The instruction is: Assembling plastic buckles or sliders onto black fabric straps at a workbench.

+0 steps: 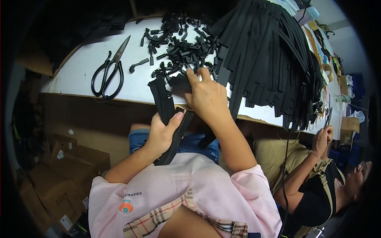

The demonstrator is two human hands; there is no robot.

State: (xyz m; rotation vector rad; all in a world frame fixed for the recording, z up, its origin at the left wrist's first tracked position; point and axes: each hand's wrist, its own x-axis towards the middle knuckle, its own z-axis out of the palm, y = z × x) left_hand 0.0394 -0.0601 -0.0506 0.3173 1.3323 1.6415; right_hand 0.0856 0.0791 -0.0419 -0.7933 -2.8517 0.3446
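Note:
My left hand (163,133) is closed around a black zipper tape (160,95), thumb on top. One length stands up toward the table edge, and another with a row of teeth (179,129) hangs down to my lap. My right hand (208,95) reaches over the table edge with its fingers bent and apart. Its fingertips touch the near side of a loose pile of black zipper sliders with long pulls (186,49); anything under the fingers is hidden. To the left of the pile lie black-handled scissors (109,73), blades pointing away.
A thick bundle of black zipper tapes (266,59) drapes over the white table (135,85) on the right. Cardboard boxes (67,178) stand on the lower left. A co-worker (313,182) sits at the right, hands at the table; a dark cable (283,174) hangs between us.

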